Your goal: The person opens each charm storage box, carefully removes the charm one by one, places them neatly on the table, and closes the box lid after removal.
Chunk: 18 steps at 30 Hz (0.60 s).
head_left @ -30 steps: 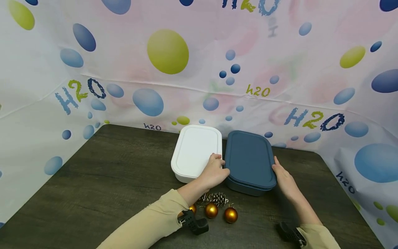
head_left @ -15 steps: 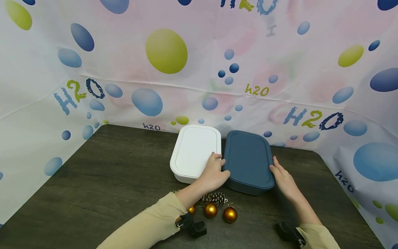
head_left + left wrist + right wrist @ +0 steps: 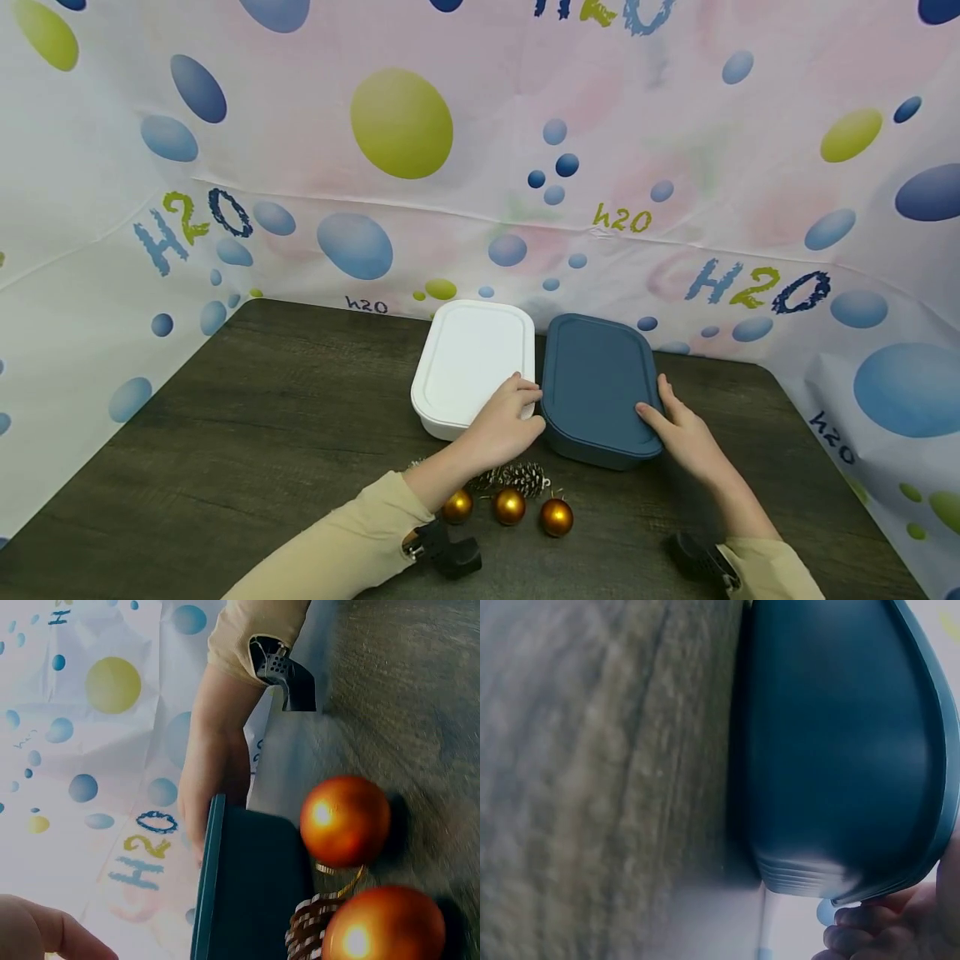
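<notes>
In the head view a white lidded container [image 3: 474,358] and a dark blue lidded container [image 3: 596,379] stand side by side on the dark table. My left hand [image 3: 501,427] is over the white lid's right edge, beside the narrow gap. Its thumb [image 3: 64,934] is apart from the blue container in the left wrist view. On the far side of the blue container, my right hand [image 3: 688,440] grips the rim. The thumb lies on the lid, and curled fingers [image 3: 877,930] reach under the rim in the right wrist view. Both lids are on, so the insides are hidden.
In front of the containers lie several orange-gold baubles [image 3: 557,517] and pine cones [image 3: 522,478], partly covered by my left forearm. Behind the table [image 3: 315,400] hangs a patterned white sheet [image 3: 480,167].
My left hand has drawn slightly left, away from the blue container's edge. My right thumb has moved onto the blue lid. The containers have barely shifted.
</notes>
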Each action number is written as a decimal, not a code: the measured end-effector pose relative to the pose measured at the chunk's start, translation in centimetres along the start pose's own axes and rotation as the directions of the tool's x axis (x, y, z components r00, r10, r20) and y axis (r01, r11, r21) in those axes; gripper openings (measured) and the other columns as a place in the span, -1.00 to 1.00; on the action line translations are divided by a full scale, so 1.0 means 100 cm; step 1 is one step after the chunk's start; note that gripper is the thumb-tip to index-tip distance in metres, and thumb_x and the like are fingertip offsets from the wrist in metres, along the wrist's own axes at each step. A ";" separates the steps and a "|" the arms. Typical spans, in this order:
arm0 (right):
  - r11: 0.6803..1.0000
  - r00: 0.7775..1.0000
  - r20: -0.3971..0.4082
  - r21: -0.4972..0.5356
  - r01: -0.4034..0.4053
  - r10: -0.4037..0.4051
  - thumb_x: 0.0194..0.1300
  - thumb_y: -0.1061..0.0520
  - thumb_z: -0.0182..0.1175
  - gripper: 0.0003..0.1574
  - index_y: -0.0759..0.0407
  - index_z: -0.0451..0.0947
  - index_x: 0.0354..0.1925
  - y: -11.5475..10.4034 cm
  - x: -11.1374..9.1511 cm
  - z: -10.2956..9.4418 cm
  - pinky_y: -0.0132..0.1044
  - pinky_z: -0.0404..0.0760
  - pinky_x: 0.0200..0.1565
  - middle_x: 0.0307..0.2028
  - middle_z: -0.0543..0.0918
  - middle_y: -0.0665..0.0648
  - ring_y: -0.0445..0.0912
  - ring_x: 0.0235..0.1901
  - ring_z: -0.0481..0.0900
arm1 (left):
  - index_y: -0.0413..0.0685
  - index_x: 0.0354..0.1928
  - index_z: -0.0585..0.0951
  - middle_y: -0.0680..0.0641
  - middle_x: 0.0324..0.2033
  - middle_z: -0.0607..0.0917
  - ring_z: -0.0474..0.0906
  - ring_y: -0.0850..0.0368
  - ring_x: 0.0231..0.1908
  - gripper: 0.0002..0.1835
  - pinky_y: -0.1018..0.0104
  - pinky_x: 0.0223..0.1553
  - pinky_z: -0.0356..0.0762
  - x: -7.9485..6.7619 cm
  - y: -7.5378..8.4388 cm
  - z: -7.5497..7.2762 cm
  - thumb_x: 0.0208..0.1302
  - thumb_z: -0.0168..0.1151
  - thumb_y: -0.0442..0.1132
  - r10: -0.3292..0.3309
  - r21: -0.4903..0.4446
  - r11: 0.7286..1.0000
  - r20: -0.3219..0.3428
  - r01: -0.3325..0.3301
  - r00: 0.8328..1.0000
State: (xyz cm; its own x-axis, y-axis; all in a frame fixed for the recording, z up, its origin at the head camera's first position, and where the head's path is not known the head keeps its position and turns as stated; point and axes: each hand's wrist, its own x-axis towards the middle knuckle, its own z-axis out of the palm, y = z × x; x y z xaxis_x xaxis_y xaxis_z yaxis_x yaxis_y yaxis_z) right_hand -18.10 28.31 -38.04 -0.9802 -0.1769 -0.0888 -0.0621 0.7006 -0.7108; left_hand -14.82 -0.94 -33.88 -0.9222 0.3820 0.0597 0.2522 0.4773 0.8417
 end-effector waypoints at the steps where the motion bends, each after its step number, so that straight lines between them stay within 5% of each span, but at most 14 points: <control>1: 1.000 1.000 0.004 0.004 -0.002 0.002 0.41 -0.33 -0.10 0.09 0.14 -0.46 0.48 0.000 0.000 -0.001 0.37 -0.13 0.24 0.43 -0.32 0.43 0.37 0.39 -0.31 | -0.45 0.20 0.43 -0.24 0.23 0.37 -0.05 -0.12 0.41 -0.51 0.02 0.35 0.01 -0.001 -0.001 -0.003 0.24 -0.03 -0.36 0.000 0.000 1.000 -0.007 0.000 1.000; 8: 1.000 0.999 0.034 0.011 -0.012 0.012 0.43 -0.31 -0.12 0.06 0.10 -0.48 0.48 0.000 0.000 -0.006 0.40 -0.10 0.21 0.43 -0.34 0.45 0.40 0.37 -0.31 | -0.41 0.21 0.44 -0.26 0.27 0.35 0.00 -0.11 0.41 -0.50 -0.01 0.35 0.00 -0.013 -0.004 -0.027 0.22 -0.01 -0.35 0.009 -0.040 0.999 -0.056 -0.011 0.998; 18: 1.000 0.998 0.058 0.008 -0.006 0.005 0.49 -0.21 -0.16 -0.04 0.12 -0.45 0.48 0.004 0.003 -0.013 0.38 -0.09 0.23 0.43 -0.31 0.41 0.38 0.38 -0.30 | -0.20 0.30 0.40 -0.19 0.27 0.39 0.01 -0.09 0.41 -0.47 -0.10 0.31 0.07 -0.021 -0.022 -0.069 0.25 0.01 -0.34 -0.077 -0.024 0.997 -0.209 0.073 0.975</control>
State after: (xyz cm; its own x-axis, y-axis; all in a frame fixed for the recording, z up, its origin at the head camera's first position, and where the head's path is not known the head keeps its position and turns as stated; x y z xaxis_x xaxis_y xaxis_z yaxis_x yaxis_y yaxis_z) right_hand -18.62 29.45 -37.38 -0.9679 -0.2135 -0.1330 -0.0551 0.6958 -0.7161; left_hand -15.46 -8.19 -32.13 -0.9797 0.1701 0.1060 0.1768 0.4845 0.8567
